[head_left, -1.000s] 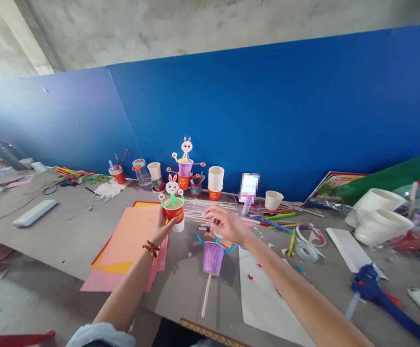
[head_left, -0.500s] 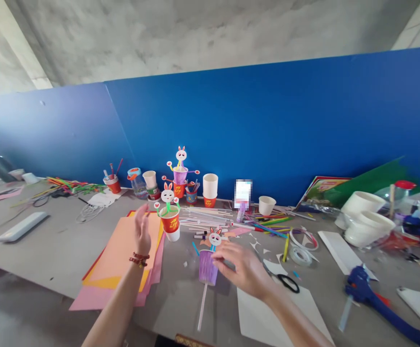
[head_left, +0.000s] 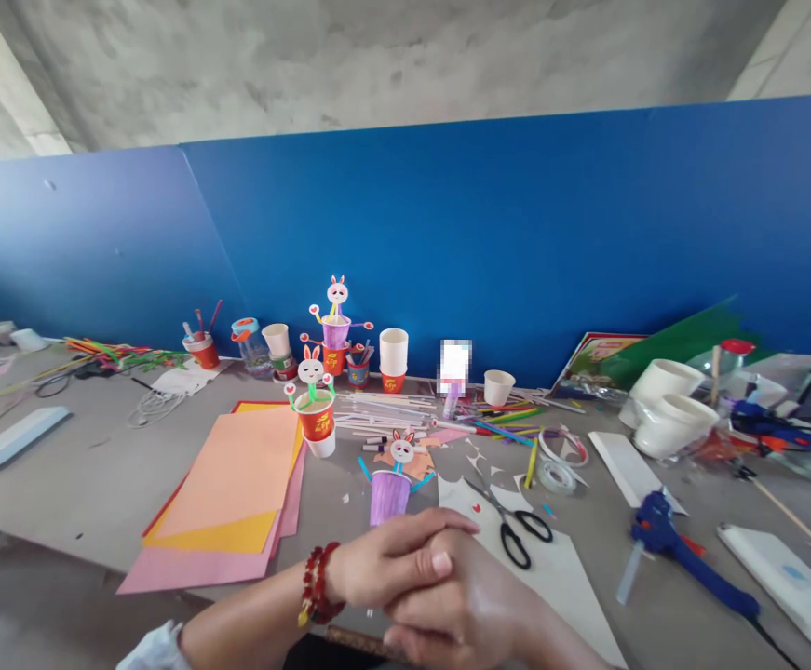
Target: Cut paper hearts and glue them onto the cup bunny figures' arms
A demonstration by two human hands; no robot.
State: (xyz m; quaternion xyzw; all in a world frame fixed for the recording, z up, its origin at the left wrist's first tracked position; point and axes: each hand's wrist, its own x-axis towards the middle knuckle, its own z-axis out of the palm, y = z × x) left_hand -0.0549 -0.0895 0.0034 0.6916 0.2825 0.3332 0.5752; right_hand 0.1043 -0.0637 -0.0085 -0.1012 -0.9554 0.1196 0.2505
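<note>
My left hand [head_left: 391, 563] lies clasped over my right hand [head_left: 471, 600] near the table's front edge. The left fingers and thumb wrap across the back of the right one, whose fingers curl in below. No object shows in either. Just beyond them stands a purple-striped paper cup [head_left: 389, 498] with a rabbit head [head_left: 401, 451] and blue arms; its lower part is hidden by my hands. Black-handled scissors [head_left: 517, 530] rest on white paper [head_left: 573, 586] to the right. A red cup [head_left: 318, 422] with a green-armed rabbit sits on a white cup [head_left: 322, 442] at the left.
Coloured paper sheets [head_left: 230, 484] lie left. A blue glue gun [head_left: 684, 558], a tape roll [head_left: 557, 476] and a long white box [head_left: 635, 470] are on the right. Straws [head_left: 384, 409] and several cups line the back, along a blue partition [head_left: 447, 233].
My hands were apart, the right one at the purple cup and the left raised beside the papers. They have come together at the front, and the scissors are now in full view.
</note>
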